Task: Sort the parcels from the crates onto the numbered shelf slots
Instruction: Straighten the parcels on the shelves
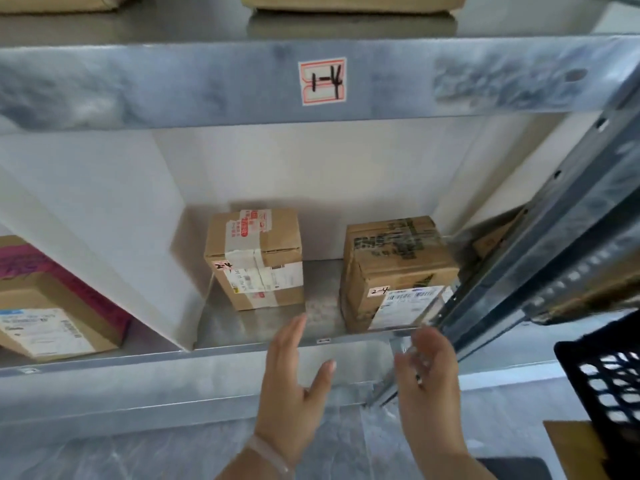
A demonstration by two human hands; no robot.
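Two cardboard parcels stand in the shelf slot under the "1-4" label (322, 81). The left parcel (256, 258) bears a handwritten "2-4" tag and tape. The right parcel (398, 271), also tagged "2-4", sits near the slot's front edge beside the metal upright. My left hand (294, 379) is open in front of the shelf edge (242, 344), fingers straight, holding nothing. My right hand (429, 375) is open too, blurred, just in front of the right parcel and apart from it.
A white divider panel (138, 237) separates this slot from the one at left, where a box with pink tape (52, 299) lies. A perforated metal upright (554, 244) runs diagonally at right. A black plastic crate (609, 382) stands at far right. Parcels (349, 3) rest on the shelf above.
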